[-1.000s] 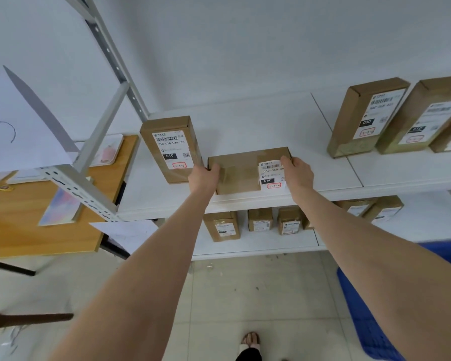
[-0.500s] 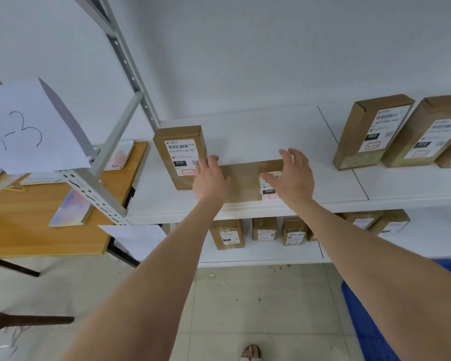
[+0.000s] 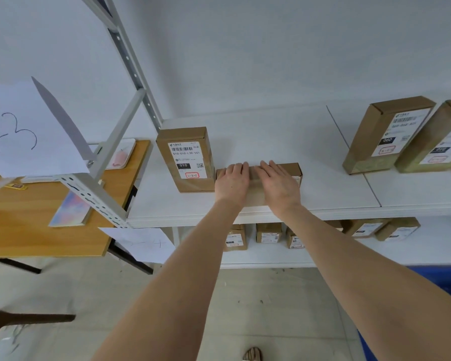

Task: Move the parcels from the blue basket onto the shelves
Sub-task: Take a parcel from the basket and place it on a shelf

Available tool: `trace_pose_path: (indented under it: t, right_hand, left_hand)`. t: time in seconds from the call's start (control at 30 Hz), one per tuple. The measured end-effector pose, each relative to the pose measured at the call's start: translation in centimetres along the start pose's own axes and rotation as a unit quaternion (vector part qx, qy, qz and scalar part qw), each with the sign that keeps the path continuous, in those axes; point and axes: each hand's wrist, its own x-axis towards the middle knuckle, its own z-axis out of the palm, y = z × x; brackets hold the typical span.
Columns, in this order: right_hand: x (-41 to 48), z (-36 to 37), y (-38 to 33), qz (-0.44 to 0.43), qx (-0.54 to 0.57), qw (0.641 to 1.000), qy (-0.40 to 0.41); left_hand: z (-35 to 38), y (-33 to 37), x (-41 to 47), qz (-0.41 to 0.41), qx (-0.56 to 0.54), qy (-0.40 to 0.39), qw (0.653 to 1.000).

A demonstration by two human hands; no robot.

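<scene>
On shelf (image 3: 310, 152): both hands flat atop parcel (image 3: 292, 169).

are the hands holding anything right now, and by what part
Nothing is gripped: the left hand and the right hand lie flat, fingers straight, on the top face of the parcel on the shelf.

Both my arms extend from the bottom edge to frame centre. Left hand (image 3: 232, 182) and right hand (image 3: 279, 184) lie palm-down, fingers straight, side by side, nearly touching.
</scene>
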Motion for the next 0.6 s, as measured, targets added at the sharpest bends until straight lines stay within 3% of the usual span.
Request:
trace_pose_path:
  t: [0.6]
  right_hand:
    - [4.2, 1.8, 0.4, 0.020, 0.039, 0.998, 0.050]
  left_hand:
    - [-0.5, -1.1, 4.4, -0.002, 0.013, -0.015, 1.000]
